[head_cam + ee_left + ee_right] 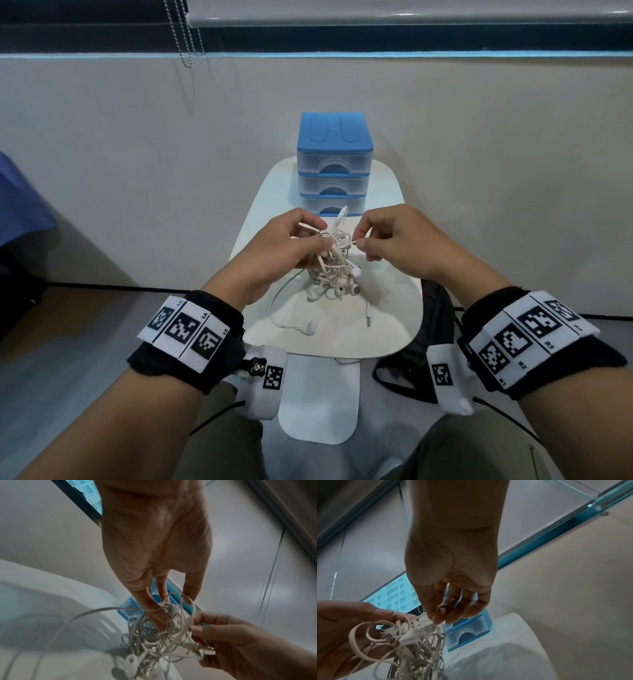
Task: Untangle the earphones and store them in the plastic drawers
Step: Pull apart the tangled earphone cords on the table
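My left hand (pixel 281 246) grips the tangled earphones (pixel 330 260), my right hand (pixel 394 243) pinches a plug at 3 o'clock — tugging hard could tighten knots — or strain wires.

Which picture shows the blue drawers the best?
The head view: the plastic drawers stand whole on the white table, all three shut, behind the earphones. The left wrist view shows only slivers behind the left hand. The right wrist view shows one lower corner past the right hand.
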Motion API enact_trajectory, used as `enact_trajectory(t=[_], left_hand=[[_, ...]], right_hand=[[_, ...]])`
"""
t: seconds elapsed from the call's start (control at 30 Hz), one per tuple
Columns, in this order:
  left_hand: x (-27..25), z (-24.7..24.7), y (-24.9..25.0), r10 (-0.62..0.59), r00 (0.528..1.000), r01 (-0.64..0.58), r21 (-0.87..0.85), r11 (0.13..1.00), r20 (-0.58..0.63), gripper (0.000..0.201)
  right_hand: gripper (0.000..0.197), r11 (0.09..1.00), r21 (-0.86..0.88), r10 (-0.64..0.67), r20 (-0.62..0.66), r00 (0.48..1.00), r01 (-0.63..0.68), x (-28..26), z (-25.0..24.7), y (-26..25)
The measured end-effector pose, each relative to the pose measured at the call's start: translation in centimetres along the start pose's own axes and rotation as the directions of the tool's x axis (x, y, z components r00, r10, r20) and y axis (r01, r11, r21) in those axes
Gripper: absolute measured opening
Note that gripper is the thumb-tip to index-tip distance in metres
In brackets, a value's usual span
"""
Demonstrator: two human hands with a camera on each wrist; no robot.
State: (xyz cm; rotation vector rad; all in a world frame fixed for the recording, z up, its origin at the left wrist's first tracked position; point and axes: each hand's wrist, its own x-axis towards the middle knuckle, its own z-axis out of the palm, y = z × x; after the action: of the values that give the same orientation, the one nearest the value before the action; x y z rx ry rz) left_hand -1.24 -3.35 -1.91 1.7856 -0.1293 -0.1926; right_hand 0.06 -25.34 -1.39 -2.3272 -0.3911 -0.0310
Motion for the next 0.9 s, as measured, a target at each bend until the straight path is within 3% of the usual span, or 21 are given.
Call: enact_trajectory(t=[0.17, 0.37, 0.5, 0.7, 0.9], left_hand=[[0.5, 0.1, 0.4, -0.013, 1.0, 0.012, -0.07, 0.997, -0.022, 0.012], [0.1, 0.3, 0.0, 0.074, 0.997, -0.073, 0.133, 0.988, -0.004, 0.015], [0.0, 0.5, 0.0, 0.089, 0.996, -0.088, 0.17, 0.981, 0.004, 0.015], [-0.1, 0.6, 0.0, 0.098, 0.995, -0.095, 0.223, 0.97, -0.001, 0.014], [-0.2, 0.8, 0.2, 0.068, 0.998, -0.069, 0.22, 0.973, 0.014, 0.012]], right_hand=[[0.011, 0.999, 0.033, 0.008, 0.001, 1.0, -0.009, 0.2, -0.4, 0.3], [0.011, 0.998, 0.054, 0.01, 0.061, 0.998, -0.013, 0.2, 0.5, 0.5], [0.01, 0.996, 0.079, 0.033, 0.083, 0.996, -0.039, 0.2, 0.7, 0.8], [0.004, 0.952, 0.276, 0.108, 0.1, 0.989, -0.132, -0.4, 0.6, 0.9], [0.005, 0.959, 0.249, 0.088, 0.189, 0.978, -0.134, -0.5, 0.6, 1.3]])
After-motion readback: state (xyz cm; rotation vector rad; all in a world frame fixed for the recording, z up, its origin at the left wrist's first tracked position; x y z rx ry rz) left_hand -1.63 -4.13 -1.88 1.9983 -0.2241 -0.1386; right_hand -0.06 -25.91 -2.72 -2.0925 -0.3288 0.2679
